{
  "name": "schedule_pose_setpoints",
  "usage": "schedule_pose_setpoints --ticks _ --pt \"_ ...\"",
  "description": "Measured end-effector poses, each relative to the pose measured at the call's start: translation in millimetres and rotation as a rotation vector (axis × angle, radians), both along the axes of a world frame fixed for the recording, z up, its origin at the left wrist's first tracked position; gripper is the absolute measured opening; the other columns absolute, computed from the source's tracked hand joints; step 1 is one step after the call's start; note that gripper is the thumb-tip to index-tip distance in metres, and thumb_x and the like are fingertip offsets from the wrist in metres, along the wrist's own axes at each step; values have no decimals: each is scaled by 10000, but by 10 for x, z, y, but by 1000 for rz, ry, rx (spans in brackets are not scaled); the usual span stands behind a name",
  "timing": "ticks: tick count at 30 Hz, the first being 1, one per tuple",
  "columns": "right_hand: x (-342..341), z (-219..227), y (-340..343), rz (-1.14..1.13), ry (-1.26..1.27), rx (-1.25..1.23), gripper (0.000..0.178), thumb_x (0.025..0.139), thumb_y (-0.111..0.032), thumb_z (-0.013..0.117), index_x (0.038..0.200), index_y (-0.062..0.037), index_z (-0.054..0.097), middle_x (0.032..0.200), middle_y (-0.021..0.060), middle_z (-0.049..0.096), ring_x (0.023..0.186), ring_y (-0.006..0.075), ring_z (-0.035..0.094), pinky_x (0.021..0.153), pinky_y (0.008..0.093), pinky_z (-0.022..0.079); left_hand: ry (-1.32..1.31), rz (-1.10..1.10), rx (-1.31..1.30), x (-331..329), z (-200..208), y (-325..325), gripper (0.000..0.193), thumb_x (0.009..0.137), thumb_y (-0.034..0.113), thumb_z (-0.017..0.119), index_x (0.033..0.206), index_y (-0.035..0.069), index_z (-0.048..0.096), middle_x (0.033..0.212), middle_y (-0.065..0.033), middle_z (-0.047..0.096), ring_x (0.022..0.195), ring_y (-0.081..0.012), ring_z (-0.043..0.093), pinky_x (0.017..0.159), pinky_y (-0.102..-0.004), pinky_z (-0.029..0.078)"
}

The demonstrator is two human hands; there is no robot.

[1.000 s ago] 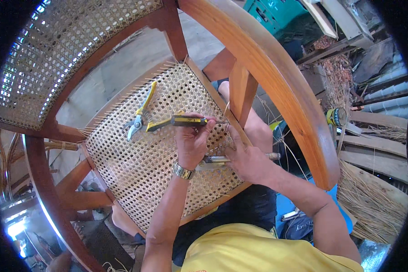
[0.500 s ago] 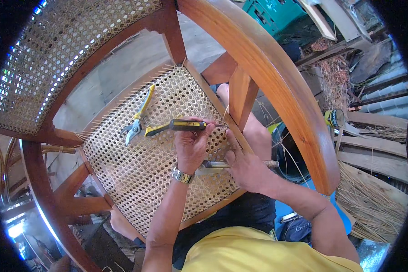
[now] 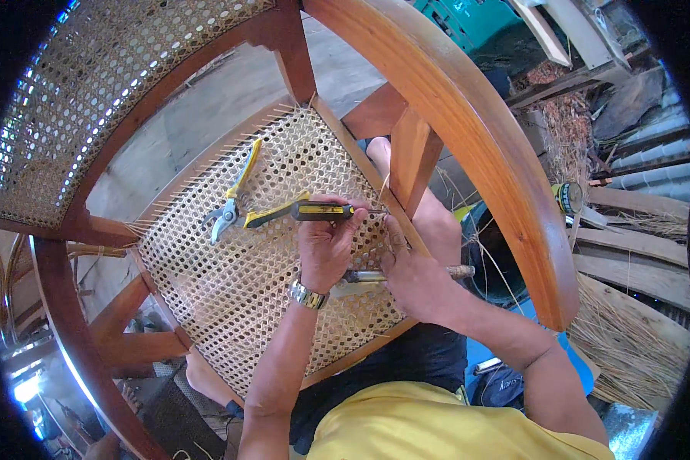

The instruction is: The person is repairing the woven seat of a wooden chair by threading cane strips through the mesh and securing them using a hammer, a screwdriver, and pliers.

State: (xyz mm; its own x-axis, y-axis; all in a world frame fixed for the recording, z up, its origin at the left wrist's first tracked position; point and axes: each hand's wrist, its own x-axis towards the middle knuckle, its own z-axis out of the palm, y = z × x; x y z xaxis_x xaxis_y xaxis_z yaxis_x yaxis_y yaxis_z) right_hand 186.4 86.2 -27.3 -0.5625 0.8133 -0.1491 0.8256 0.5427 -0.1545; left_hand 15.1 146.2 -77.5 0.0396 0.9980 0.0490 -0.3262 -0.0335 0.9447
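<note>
My left hand is closed around a screwdriver with a black-and-yellow handle, its shaft pointing right at the seat's edge. Close to the screwdriver's tip, my right hand is bent over the wooden seat rail, its fingers drawn in; what they pinch is hidden. A rod-like tool runs beneath the right palm, partly covered. Both hands work above the woven cane seat of a chair. Pruning shears with yellow-and-black handles lie spread on the weave, left of the screwdriver.
The brown curved armrest arches past on the right, and the cane backrest rises at upper left. Cane ends stick up along the far seat rail. Beyond the armrest are a dark bucket, a yellow can, a green crate and wooden planks.
The right hand has shifted slightly up and left, closer to the screwdriver tip. The left hand still holds the screwdriver in nearly the same place.
</note>
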Motion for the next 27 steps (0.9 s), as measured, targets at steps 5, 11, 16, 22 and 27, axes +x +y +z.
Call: schedule_pose_setpoints --ticks 5,11,16,22,27 --pt "36 -113 8 49 34 44 446 857 -86 558 1255 115 581 1397 501 364 886 396 729 736 423 610 21 8 4 2 -45 -8 291 919 -71 676 1126 71 529 1023 -58 700 996 -131 683 864 -282 546" --pt "53 -134 -1 66 -34 -116 436 821 -106 598 1187 130 593 1379 484 398 1143 448 551 927 440 531 48 -7 -19 -8 -40 -4 286 919 -78 672 1130 61 535 1023 -65 700 998 -137 686 870 -281 549" --pt "-30 21 30 -130 17 -293 457 816 -134 625 1172 150 592 1359 431 466 1423 508 342 1111 466 425 8 6 26 -15 -44 15 293 921 -84 664 1138 58 525 1048 -92 712 1009 -153 693 884 -288 552" --pt "28 5 56 145 -46 22 408 823 -102 588 1163 122 619 1342 505 424 1255 472 564 921 433 561 12 -13 6 -1 -60 2 303 922 -89 659 1144 58 515 1046 -95 721 1009 -155 694 871 -285 555" --pt "28 -20 31 67 -18 31 456 834 -95 577 1225 138 586 1341 483 450 1370 470 453 953 424 549 21 -10 23 0 -78 -4 302 921 -89 662 1140 62 520 1049 -91 719 999 -148 694 858 -281 554"
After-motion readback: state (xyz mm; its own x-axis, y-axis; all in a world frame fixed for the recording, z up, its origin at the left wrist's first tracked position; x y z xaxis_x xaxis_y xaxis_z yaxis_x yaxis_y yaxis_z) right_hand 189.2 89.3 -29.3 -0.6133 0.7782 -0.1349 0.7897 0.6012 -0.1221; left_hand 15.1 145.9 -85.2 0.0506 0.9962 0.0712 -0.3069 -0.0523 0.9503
